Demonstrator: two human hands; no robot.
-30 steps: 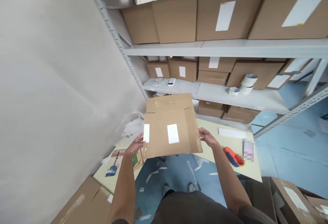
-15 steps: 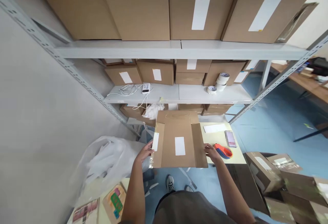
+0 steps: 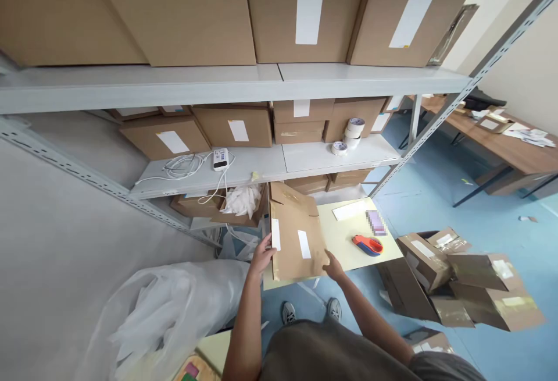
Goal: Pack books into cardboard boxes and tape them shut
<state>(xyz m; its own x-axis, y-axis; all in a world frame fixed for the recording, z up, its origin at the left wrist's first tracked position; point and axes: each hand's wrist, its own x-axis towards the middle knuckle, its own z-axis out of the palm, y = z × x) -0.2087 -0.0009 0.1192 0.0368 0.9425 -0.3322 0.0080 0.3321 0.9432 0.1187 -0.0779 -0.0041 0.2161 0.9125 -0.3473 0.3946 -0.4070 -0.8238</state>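
A mostly flat cardboard box point(image 3: 288, 262) with white labels lies tilted over the pale yellow table point(image 3: 337, 241), its far end flap raised. My left hand point(image 3: 262, 254) grips its left edge, with the thumb over the cardboard beside a label. At the lower right edge, my right hand point(image 3: 333, 266) pinches the cardboard; some of its fingertips are hidden. To the right of the box on the table lie an orange and blue tape dispenser point(image 3: 367, 245), a white strip point(image 3: 349, 210) and a blurred purple object point(image 3: 376, 222).
Shelving point(image 3: 204, 93) with labelled cartons stands in front. Tape rolls point(image 3: 352, 132) and a white power strip point(image 3: 221, 159) sit on its middle shelf. A large plastic bag point(image 3: 174, 305) bulges at left. Several cartons point(image 3: 483, 270) are heaped on the floor at right.
The box has gone from being held up with its side flaps spread to lying lower over the table, folded flatter. Both hands moved with it, and the view has swung right.
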